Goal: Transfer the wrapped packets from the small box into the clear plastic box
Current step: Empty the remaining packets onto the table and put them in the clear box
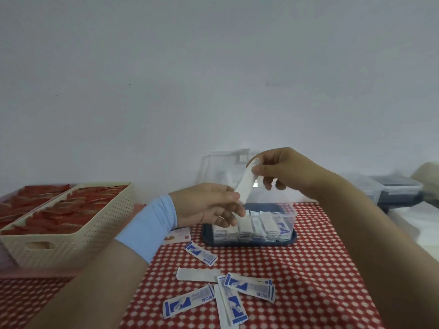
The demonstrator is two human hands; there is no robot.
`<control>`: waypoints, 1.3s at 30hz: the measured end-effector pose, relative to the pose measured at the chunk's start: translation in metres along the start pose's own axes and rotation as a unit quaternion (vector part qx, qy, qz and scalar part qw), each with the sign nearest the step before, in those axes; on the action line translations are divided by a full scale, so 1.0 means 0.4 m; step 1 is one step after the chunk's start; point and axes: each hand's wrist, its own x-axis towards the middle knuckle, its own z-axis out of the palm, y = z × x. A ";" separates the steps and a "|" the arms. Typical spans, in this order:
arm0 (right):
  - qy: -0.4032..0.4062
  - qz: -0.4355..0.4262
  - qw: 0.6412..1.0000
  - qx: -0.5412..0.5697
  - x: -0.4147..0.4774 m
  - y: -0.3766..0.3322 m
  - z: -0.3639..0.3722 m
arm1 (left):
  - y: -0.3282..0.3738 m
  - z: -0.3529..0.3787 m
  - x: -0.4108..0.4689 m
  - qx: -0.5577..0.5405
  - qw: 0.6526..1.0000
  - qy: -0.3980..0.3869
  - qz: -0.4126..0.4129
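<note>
One packet stretched between both hands above the clear plastic box (288, 211)
Right hand (282, 168) pinches the white packet (244, 185) at its top end, left hand (209, 205) closes fingers on its lower end; more packets (228, 290) lie loose on the checked cloth (308, 269)

Both hands, left (209, 205) and right (282, 169), pinch one white packet (245, 184) above the clear plastic box (285, 210).
</note>
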 end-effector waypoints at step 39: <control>-0.153 0.045 0.807 -0.568 0.126 0.230 0.014 | -0.032 0.154 0.304 0.582 0.803 -0.060 -0.112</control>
